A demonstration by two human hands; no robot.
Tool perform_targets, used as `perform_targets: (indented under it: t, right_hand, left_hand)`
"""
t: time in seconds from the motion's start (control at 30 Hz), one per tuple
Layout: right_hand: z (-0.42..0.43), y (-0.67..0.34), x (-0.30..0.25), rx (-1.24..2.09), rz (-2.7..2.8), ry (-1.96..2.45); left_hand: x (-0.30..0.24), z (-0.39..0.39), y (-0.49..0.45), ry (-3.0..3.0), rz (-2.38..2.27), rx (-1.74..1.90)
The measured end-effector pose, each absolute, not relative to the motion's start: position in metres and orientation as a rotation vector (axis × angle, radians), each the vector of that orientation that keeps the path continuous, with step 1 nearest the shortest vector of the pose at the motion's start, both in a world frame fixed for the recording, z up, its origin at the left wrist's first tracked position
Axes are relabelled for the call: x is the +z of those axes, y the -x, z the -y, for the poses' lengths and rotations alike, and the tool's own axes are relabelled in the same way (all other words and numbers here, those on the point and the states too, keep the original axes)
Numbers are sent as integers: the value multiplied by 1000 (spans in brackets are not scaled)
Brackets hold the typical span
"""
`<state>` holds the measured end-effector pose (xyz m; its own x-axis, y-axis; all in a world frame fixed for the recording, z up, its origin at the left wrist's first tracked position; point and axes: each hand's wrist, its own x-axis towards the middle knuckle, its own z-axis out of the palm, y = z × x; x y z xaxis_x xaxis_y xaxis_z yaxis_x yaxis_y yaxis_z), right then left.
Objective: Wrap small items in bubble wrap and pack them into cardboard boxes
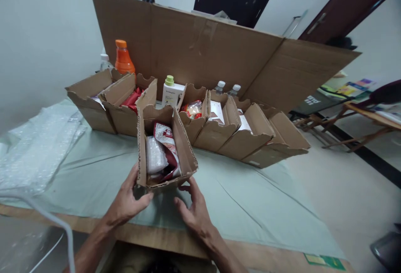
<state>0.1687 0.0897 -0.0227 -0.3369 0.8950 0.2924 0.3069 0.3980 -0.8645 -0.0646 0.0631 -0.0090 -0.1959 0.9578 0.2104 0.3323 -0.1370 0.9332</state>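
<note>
In the head view a topless cardboard box [185, 147] stands forward of a row of similar boxes, between my two hands. Inside it lie a bubble-wrapped item [156, 154] and a dark red and white printed pouch [167, 139]. My left hand [131, 200] grips the box's near left corner, fingers along the side and thumb across the front. At the near right corner, my right hand [193, 208] has its fingers against the lower edge, partly hidden by the box. Its thumb points forward, apart from the cardboard.
Behind stand several cardboard boxes [216, 133] with packets, an orange bottle [123, 57], a white bottle with a green cap [171, 93] and a tall cardboard panel [188, 43]. Bubble wrap [46, 143] covers the table's left; a pale cable [46, 214] curves at lower left.
</note>
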Motion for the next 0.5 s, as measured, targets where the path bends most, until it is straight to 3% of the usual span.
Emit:
perform_targets:
  t: [0.27,0.5]
  right_hand:
    - [-94,-135,-13,932,1874,904]
    - [-139,-111,-12,1006,1831,865]
  left_hand:
    - [-3,-70,108,-1210,-1508,1393]
    - [18,-121,112,-1336,-1641,1482]
